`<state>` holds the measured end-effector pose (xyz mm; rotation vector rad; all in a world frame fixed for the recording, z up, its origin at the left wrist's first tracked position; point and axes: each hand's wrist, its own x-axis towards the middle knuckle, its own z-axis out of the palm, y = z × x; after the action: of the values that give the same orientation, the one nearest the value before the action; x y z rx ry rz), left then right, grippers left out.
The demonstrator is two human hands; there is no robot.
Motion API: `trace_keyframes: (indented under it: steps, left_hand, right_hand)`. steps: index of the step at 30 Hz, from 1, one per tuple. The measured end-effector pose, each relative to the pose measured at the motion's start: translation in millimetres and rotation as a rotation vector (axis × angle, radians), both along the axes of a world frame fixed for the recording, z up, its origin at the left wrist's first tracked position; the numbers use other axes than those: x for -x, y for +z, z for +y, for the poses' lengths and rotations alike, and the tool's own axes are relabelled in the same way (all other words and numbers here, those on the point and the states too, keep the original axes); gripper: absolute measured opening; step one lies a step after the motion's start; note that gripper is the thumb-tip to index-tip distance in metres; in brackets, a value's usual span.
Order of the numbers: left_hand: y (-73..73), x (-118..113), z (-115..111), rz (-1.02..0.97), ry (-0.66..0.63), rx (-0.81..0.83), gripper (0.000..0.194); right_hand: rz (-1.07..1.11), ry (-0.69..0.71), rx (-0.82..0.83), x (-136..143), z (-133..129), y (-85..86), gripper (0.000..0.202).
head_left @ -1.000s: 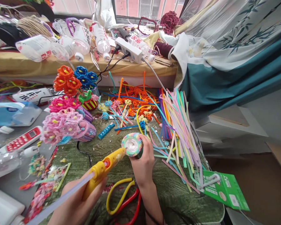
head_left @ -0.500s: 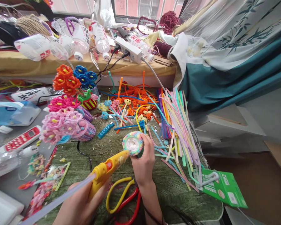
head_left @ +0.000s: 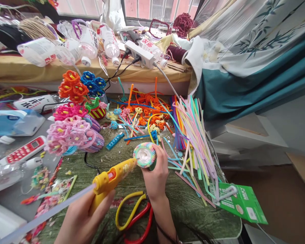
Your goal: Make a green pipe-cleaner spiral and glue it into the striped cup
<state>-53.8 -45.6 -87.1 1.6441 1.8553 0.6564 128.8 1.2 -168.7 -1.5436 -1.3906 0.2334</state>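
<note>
My left hand (head_left: 83, 211) grips glue gun (head_left: 114, 174). Right hand (head_left: 157, 171) grips cup (head_left: 136, 149) by right side, over mid-table (head_left: 193, 217), opening facing up. Nozzle at cup's left edge; touching or not, I can't tell.

I'd brace cup, trail nozzle slowly, fingers clear of probably hot tip. Yellow handle (head_left: 117, 212) between arms crowds my wrists. Black cord (head_left: 87, 163) beyond gun could snag. Pipe cleaners (head_left: 193, 135) right, flowers (head_left: 67, 134) left.
</note>
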Motion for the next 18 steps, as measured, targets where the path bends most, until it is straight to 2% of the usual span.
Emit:
trace_keyframes:
  steps: [3,5,9,15,18]
  left_hand:
    - [-3.1,2.4,-0.3,-0.014,-0.073,0.056,0.049]
    - [-4.3,1.3,0.7,-0.012,-0.052,0.047,0.049]
    - [-5.9,-2.8,5.3,0.022,-0.008,-0.036,0.045]
    - [-8.4,-1.4,12.7,0.097,-0.124,-0.147,0.043]
    - [-3.7,-7.1,16.4,0.089,-0.118,-0.211,0.039]
  right_hand:
    - [-0.001,0.005,-0.011,-0.8,0.5,-2.3,0.053]
    - [-0.01,0.017,-0.015,-0.9,0.8,-3.8,0.053]
    - [-0.017,0.041,-0.027,0.0,0.5,-5.4,0.054]
    - [-0.003,0.053,-0.018,1.4,-0.8,-4.7,0.055]
    - [-0.002,0.057,-0.013,1.9,-1.5,-3.5,0.056]
